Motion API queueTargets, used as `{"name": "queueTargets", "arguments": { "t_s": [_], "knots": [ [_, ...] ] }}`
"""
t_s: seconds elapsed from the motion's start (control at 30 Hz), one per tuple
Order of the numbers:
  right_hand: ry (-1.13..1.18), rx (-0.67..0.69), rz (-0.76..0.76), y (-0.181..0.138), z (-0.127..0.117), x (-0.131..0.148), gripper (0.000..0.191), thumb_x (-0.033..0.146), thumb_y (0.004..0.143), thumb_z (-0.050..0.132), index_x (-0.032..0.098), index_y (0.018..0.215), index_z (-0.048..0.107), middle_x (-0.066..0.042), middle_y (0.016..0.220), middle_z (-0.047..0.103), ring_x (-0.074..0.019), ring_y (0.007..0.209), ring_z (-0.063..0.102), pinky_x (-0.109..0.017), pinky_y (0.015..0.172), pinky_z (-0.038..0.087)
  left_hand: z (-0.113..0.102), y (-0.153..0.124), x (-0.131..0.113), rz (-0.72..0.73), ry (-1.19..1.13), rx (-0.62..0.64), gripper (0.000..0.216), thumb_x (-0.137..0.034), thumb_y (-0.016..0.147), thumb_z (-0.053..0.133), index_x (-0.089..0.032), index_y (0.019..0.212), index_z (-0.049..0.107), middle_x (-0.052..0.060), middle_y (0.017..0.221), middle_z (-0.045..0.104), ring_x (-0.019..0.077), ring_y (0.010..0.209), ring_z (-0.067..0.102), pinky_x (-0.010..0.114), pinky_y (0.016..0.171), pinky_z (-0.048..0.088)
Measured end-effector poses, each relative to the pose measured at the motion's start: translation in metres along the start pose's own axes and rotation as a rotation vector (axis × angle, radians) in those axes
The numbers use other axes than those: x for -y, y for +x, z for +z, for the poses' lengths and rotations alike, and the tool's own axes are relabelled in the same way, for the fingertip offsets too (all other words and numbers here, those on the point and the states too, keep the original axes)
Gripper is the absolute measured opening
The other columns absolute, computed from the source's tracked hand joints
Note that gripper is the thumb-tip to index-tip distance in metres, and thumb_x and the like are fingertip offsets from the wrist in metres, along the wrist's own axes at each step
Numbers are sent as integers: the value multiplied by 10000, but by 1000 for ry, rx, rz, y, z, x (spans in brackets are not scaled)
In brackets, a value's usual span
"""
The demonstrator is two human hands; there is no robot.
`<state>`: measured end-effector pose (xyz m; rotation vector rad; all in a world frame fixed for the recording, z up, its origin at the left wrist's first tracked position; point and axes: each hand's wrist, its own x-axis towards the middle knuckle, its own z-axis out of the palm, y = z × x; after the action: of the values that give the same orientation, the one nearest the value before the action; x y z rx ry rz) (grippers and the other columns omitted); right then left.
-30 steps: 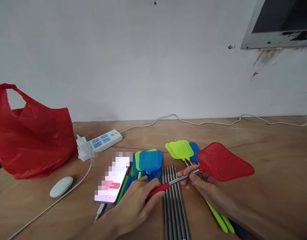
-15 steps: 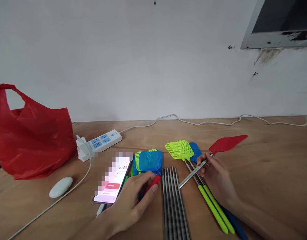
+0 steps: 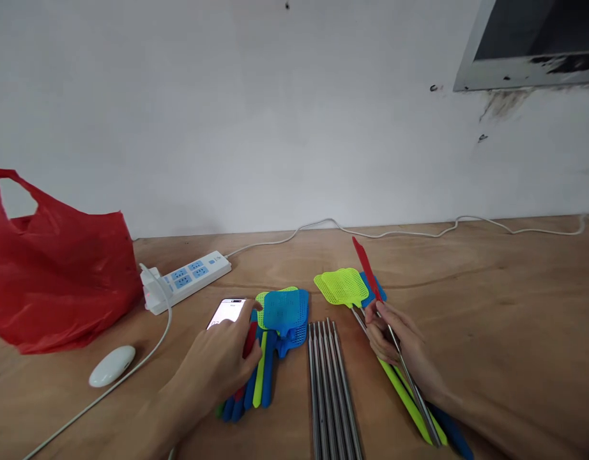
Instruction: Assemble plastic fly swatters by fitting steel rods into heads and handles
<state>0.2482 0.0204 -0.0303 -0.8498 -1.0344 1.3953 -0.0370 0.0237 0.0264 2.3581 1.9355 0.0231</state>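
My right hand (image 3: 397, 338) grips a red fly swatter (image 3: 367, 265) where its head meets the steel rod, with the head turned edge-on and the bare rod slanting down right. Beneath it lie fly swatters with lime-green heads (image 3: 342, 286) and a blue head (image 3: 371, 287), on steel rods with green and blue handles. My left hand (image 3: 222, 354) curls its fingers around a red handle (image 3: 250, 338), above several blue, green and red handles (image 3: 259, 377). Blue and green swatter heads (image 3: 285, 311) lie stacked beside it. Several steel rods (image 3: 333, 390) lie side by side between my hands.
Left of my left hand are a lit phone (image 3: 227, 311), partly covered, and a white mouse-shaped object (image 3: 112, 366). Behind them stand a white power strip (image 3: 193, 278) and a red plastic bag (image 3: 64, 275). A white cable (image 3: 333, 221) runs along the wall.
My left hand has moved left with the red handle, over the other handles, covering part of the phone. My right hand has turned the red swatter so its head points up and its rod down right.
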Motion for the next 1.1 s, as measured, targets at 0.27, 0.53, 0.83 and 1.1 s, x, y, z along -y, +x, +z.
{"name": "queueTargets", "arguments": {
  "t_s": [0.27,0.53,0.83,1.1],
  "knots": [
    [-100,71,1,-9,3,-2,438,558,962,511,173,764,574,117,393,324,-51,358,174,-179,361,173,22,-6,19,-6,24,112,494,-368,933,340,-188,1389,402,65,762,671,310,748,669,349,607,396],
    [-19,171,169,-2,-1,0,424,580,912,509,188,757,556,123,360,325,-51,311,131,-179,321,150,8,-8,16,37,-37,-5,407,-443,977,336,-212,1282,476,47,763,677,281,670,655,311,558,344],
    [-12,422,385,-3,-2,10,421,557,884,529,214,648,471,114,377,319,-47,298,147,-175,294,152,1,0,0,184,-286,-278,301,-414,980,421,-237,1199,525,10,818,665,213,657,626,289,569,402],
    [-109,576,457,-14,3,11,499,644,848,534,230,613,385,128,385,303,-31,282,156,-171,276,130,7,6,-16,474,-488,-341,426,-231,982,443,-273,1404,398,100,1333,546,248,1149,584,379,936,492]
  ]
}}
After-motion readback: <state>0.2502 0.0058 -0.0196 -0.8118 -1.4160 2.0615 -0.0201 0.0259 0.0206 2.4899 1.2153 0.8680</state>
